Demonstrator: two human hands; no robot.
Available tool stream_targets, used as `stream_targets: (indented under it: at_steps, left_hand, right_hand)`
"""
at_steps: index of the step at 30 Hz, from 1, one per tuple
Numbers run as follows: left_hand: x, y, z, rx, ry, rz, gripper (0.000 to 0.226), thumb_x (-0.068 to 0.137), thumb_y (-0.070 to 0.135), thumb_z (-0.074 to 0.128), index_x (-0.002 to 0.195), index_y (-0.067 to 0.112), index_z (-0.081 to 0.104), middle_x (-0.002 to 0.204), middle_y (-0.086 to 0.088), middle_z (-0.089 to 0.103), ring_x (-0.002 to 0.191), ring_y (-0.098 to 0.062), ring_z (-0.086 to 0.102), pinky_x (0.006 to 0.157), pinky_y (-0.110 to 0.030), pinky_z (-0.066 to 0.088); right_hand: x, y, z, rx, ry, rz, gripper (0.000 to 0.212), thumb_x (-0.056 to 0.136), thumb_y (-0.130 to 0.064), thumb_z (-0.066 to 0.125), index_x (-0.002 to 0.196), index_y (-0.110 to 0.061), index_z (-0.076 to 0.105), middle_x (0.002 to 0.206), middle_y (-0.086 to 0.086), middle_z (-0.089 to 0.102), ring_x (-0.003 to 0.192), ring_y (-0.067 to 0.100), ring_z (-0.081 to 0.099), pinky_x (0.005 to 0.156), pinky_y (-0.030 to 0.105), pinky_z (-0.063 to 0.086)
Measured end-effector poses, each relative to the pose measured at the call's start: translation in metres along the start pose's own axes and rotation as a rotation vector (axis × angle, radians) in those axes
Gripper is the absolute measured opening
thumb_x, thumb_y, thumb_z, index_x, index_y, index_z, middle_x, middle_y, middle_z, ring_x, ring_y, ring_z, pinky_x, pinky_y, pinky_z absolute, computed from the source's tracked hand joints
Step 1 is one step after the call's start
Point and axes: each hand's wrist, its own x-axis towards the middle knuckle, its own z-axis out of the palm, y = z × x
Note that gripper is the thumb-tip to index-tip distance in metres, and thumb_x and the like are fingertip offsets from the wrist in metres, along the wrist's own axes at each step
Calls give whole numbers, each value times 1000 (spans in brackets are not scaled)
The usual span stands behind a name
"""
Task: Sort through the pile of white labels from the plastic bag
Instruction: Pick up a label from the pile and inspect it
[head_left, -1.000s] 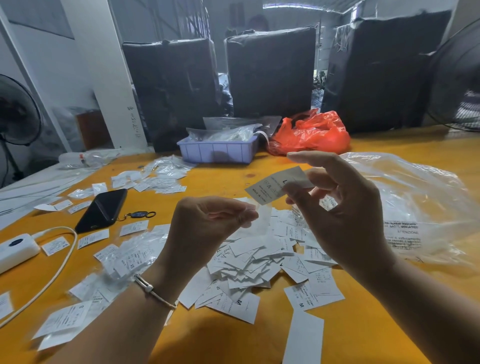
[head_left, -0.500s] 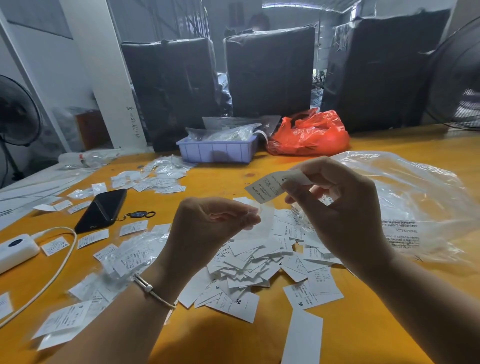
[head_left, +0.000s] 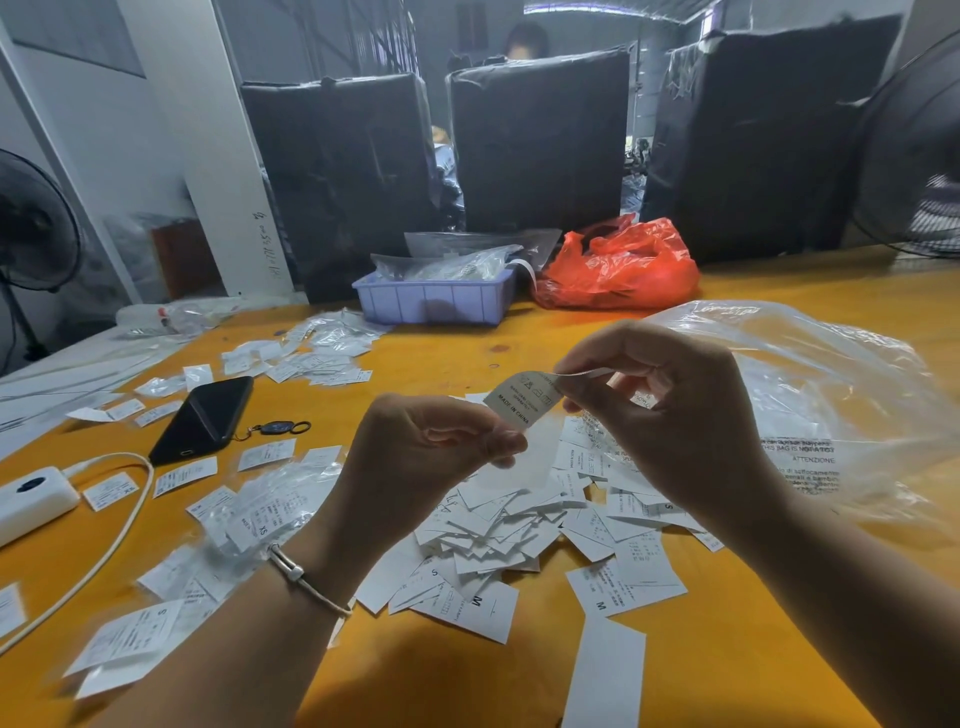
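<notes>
Orange table (head_left: 779, 649): both hands, right hand (head_left: 670, 415) and left hand (head_left: 426, 457), pinch one flimsy, featherlight label (head_left: 522, 402); corners look easiest to grab.

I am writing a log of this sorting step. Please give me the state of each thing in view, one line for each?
Right hand: pinches the held label.
Left hand: fingers curled, touching the label's lower edge.
Held label: raised above the pile, printed side visible.
Label pile: loose, overlapping.
Clear plastic bag: crumpled, lying on table.
Phone: screen dark.
Red bag: bunched up.
</notes>
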Motion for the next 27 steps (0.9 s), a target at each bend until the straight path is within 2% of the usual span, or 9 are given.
stream_targets:
  at_steps: [4,8,14,16,20,25,27]
  left_hand:
    - [0,1,-1,-51,-20,-55,21,76,28,73,86,11,78,80,3,77,75,-12,74,62,-17,55]
    - [0,3,1,-110,-39,-118,28,75,36,71,86,12,78,82,2,78,72,-15,74,60,-23,57]
    - [1,0,-1,-142,-58,-171,25,79,29,68,88,8,77,82,-1,78,72,-17,74,60,-22,55]
    - [1,-1,0,-150,-59,-179,24,79,30,68,88,10,76,83,-1,78,73,-17,74,60,-21,55]
    - [1,-1,1,-178,-59,-196,23,79,29,67,89,11,77,83,-1,78,72,-18,74,60,-22,55]
    - [1,-1,3,-175,-84,-221,23,80,29,66,89,11,76,82,-1,78,73,-18,74,60,-22,55]
    - [2,-2,3,-181,-96,-224,24,81,29,66,89,9,76,83,-2,77,73,-18,74,60,-21,54]
  right_hand:
    - [1,1,-3,-66,-32,-11,15,78,0,75,80,-13,71,80,-17,70,72,1,65,56,17,48]
    - [1,0,-6,-62,-63,-8,13,77,3,75,77,-10,71,76,-10,70,73,9,65,56,29,50]
    - [2,0,-9,77,-104,80,14,79,8,68,72,-4,69,69,4,68,67,22,61,57,38,47]
    - [3,2,-11,121,-110,107,16,80,9,67,71,-4,68,68,9,67,67,28,59,54,35,45]
    - [3,5,-11,148,-173,148,16,80,10,67,70,-4,69,67,14,64,60,16,55,53,24,42]
    - [3,10,-11,202,-201,210,12,79,4,69,69,-3,68,67,19,61,61,21,52,53,29,39]
    - [3,10,-11,220,-182,230,6,74,-3,66,68,-3,66,67,20,60,61,20,52,53,26,39]
